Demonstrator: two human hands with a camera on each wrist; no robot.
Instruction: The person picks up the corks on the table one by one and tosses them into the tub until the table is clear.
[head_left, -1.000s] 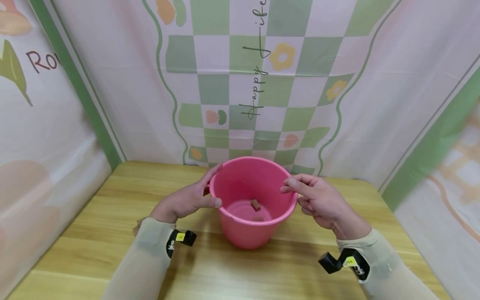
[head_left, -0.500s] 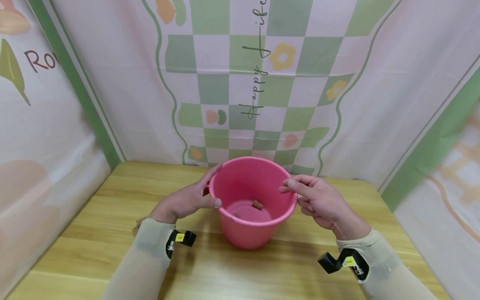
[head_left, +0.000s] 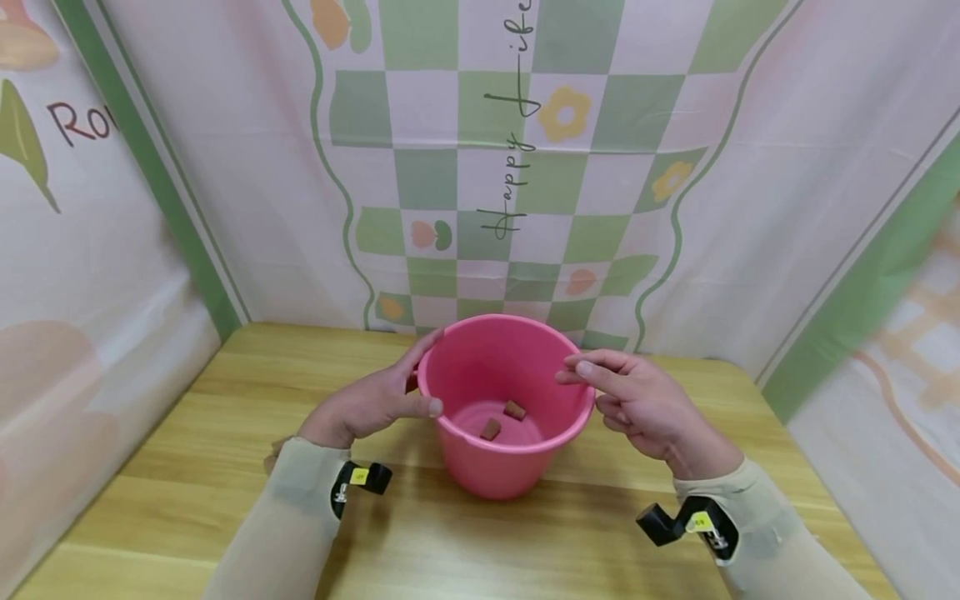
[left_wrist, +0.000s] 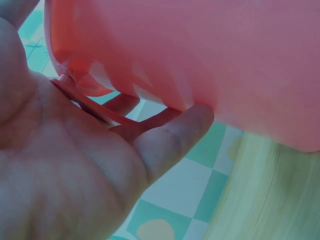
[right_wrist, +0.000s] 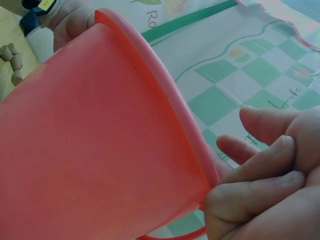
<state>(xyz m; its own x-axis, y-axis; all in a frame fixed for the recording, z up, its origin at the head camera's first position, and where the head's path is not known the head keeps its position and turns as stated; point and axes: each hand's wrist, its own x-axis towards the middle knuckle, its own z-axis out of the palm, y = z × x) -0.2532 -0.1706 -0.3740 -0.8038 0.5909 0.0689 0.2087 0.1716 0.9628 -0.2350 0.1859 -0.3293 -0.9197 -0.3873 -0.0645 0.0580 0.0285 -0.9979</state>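
Note:
A pink bucket (head_left: 480, 467) stands upright on the table, its open mouth tilted toward the head camera in view. Two short brown cork-like pieces lie apart on its floor, one piece (head_left: 514, 410) toward the back and another piece (head_left: 491, 429) nearer. My left hand (head_left: 367, 406) grips the left rim, thumb over the edge, fingers along the outside wall by the bucket's handle (left_wrist: 95, 107). At the right rim, my right hand (head_left: 637, 396) has its thumb and forefinger reaching over the edge with nothing between them; its lower fingers (right_wrist: 250, 200) are bent beside the outside wall.
Several more brown cork-like pieces (right_wrist: 15, 60) lie on the wooden table (head_left: 225, 400), mostly hidden behind my left wrist in the head view. A checkered fabric backdrop (head_left: 487, 175) hangs behind the table, with more printed fabric (head_left: 90, 275) at the sides.
Inside the bucket the loose brown pieces have shifted; the nearer one, blurred or barely seen before, now shows clearly on the floor. Both hands have stayed almost still.

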